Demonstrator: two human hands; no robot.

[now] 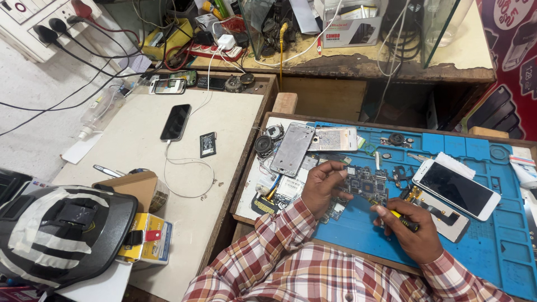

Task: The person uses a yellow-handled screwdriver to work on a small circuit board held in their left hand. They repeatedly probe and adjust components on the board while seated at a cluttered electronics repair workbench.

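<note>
Your left hand (320,187) pinches the dark circuit board (364,184) by its left edge over the blue repair mat (475,235), while your right hand (411,232) clenches a yellow-handled tool (404,219) just beside the board's lower right corner.

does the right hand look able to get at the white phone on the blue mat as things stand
Probably yes. The white phone lies face up on the blue mat just beyond the right hand, with nothing standing between them. But that hand already grips a small yellow-and-black tool, so it would likely have to set it down first.
</note>
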